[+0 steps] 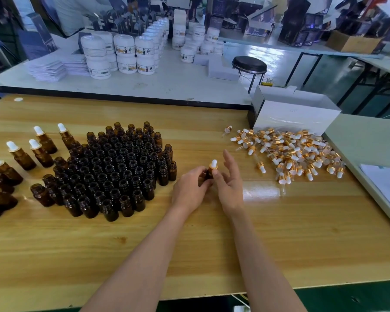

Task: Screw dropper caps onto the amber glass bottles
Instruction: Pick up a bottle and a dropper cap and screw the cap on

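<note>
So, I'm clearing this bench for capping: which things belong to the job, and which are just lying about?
Job: bottle in the left hand, open bottles, capped bottles, loose dropper caps.
Lying about: white jars, stool, paper stacks.

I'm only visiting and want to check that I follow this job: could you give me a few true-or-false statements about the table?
1. The left hand grips an amber bottle that wears a dropper cap. True.
2. The loose caps lie left of the open bottles. False: they lie to the right, in front of the white box.
3. The capped bottles stand at the table's left side. True.
4. Most bottles are already capped. False: the big cluster is uncapped.
</note>
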